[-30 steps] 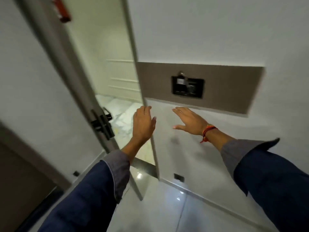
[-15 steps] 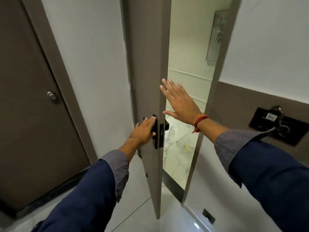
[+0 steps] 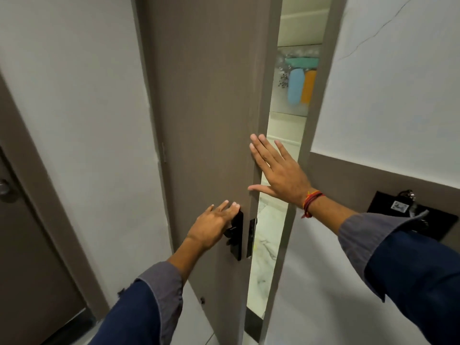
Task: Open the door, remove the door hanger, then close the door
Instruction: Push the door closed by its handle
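The grey-brown door [image 3: 206,95] stands ajar, with a narrow gap between its edge and the frame [image 3: 321,95]. My left hand [image 3: 211,227] is closed over the black door handle [image 3: 236,242] and its lock plate. My right hand [image 3: 278,173] is flat with fingers spread, and its fingertips and thumb touch the door's free edge just above the handle. No door hanger shows in this view.
A second brown door [image 3: 27,245] with a round knob [image 3: 3,188] is at far left. On the right wall, a black panel [image 3: 395,210] sits on a brown strip. Through the gap I see a marble floor [image 3: 266,220] and colourful wall art [image 3: 298,83].
The door has swung toward its frame and the gap is narrower. My right hand has come to rest on the door's edge. My left hand has stayed on the handle.
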`<state>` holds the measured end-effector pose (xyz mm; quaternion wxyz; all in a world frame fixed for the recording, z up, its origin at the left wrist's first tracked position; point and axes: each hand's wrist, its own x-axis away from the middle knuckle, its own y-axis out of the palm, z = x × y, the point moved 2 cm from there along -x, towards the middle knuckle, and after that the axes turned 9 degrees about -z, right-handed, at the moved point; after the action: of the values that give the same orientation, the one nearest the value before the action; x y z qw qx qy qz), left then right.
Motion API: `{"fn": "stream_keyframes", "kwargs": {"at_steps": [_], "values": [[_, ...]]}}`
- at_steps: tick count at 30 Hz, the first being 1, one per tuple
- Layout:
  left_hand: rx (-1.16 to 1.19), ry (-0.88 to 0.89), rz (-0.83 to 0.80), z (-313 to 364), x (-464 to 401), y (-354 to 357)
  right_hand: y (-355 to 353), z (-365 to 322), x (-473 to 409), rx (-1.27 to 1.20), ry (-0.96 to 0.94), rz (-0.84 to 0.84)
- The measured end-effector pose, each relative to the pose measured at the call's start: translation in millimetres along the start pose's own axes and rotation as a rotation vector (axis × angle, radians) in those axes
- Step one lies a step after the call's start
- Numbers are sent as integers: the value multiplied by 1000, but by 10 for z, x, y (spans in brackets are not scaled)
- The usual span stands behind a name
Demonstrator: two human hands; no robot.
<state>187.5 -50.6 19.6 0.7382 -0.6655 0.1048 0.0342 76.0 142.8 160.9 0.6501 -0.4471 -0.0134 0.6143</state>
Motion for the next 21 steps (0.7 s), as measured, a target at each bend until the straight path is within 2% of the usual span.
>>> {"fn": "stream_keyframes", "kwargs": {"at_steps": [3, 14, 21], "values": [[-29, 64, -6, 108, -470, 56, 120, 273, 125, 104, 78, -42], [-103, 37, -102, 561, -1605, 247, 307, 769, 74, 344, 382, -357], [-127, 30, -96, 610, -2049, 396, 647, 852, -98, 415, 490, -432]]}}
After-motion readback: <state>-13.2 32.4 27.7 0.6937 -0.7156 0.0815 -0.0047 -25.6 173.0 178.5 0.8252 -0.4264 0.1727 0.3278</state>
